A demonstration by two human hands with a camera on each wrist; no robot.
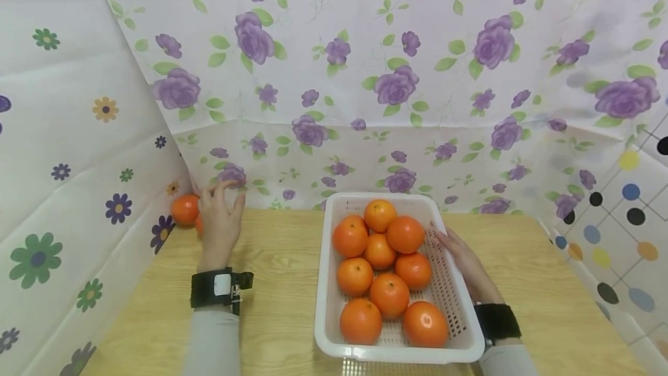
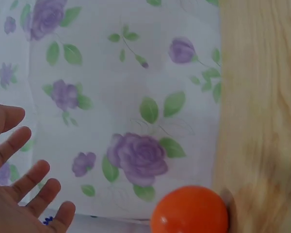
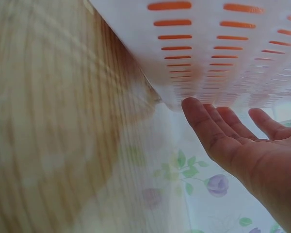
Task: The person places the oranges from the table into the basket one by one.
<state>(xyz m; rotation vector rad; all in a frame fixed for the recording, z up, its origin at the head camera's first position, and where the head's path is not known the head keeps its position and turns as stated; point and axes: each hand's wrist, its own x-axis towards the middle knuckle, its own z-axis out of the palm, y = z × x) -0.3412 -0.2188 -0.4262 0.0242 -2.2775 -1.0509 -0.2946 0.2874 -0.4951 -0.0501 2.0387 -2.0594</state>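
Note:
A white plastic basket (image 1: 323, 283) with slotted sides stands on the table, holding several oranges (image 1: 389, 295). My right hand (image 1: 467, 260) is at the basket's right side. In the right wrist view that hand (image 3: 252, 136) has its fingers extended, the tips at the slotted wall. My left hand (image 1: 221, 219) is raised at the table's back left, close to two oranges (image 1: 185, 209), one of them mostly hidden behind it. Seen from the left wrist, the fingers of this hand (image 2: 24, 189) are spread with nothing in them, apart from an orange (image 2: 190, 213) on the table.
A wood-grain table (image 1: 282, 283) carries everything. Floral sheeting (image 1: 334, 74) rises along its back edge. Patterned sheets flank it too, flowers (image 1: 73, 179) at left and coloured dots (image 1: 616, 237) at right. Both wrists wear black straps (image 1: 497, 321).

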